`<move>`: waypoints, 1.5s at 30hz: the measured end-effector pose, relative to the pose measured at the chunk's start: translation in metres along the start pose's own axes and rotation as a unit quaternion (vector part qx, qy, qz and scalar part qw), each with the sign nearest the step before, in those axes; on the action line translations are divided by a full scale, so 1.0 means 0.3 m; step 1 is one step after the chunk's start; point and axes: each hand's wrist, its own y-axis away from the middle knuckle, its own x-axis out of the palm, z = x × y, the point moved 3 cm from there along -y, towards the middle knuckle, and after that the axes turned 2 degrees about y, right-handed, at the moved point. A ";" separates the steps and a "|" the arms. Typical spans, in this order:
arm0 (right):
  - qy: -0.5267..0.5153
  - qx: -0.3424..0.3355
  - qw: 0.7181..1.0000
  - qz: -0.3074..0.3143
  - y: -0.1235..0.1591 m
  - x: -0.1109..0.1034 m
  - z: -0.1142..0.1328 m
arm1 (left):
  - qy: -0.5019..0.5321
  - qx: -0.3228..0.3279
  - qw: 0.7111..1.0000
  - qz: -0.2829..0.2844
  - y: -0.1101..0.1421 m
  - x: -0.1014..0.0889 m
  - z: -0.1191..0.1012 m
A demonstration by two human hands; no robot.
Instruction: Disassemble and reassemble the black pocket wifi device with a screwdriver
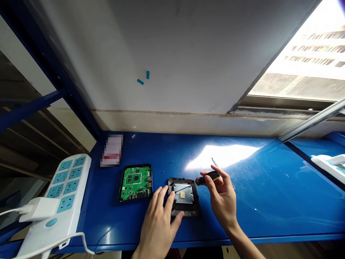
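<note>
A screwdriver [207, 178] with a black and yellow handle is in my right hand [224, 198], pinched between thumb and fingers. Its thin shaft slants left across a black plastic cover [185, 212], the tip near my left index finger. Inside the cover sits a silver metal plate [190, 196] with a small cream-coloured pad [182, 195]. My left hand [160, 219] rests with fingers spread along the cover's left side, its thumb at the near edge. Left of it lies the other half of a casing, holding a green circuit board [136, 182].
Several small screws [181, 169] lie beyond the cover on the blue table [269, 201]. A thin metal rod [214, 162] shows behind my right hand. At left stands a white power strip [78, 190] with a plugged-in adapter [40, 209]. A blurred pale packet [112, 148] lies at the back.
</note>
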 end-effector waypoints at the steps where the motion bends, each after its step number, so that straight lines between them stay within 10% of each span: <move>1: 0.005 -0.007 1.000 -0.001 0.001 0.000 0.002 | -0.002 0.000 1.000 0.001 -0.001 -0.001 -0.001; 18: 0.080 -0.132 0.988 0.025 0.018 -0.002 0.063 | 0.014 -0.016 1.000 0.010 0.004 0.012 0.005; 28: 0.183 -0.324 0.893 0.254 -0.010 0.077 0.244 | 0.015 -0.005 1.000 -0.011 0.011 0.023 0.010; 37: 0.230 -0.285 0.819 0.442 -0.031 0.145 0.319 | 0.021 0.005 1.000 -0.013 0.002 0.011 0.006; 45: 0.227 -0.320 0.835 0.385 -0.034 0.170 0.320 | 0.028 0.001 1.000 -0.003 0.000 0.011 0.004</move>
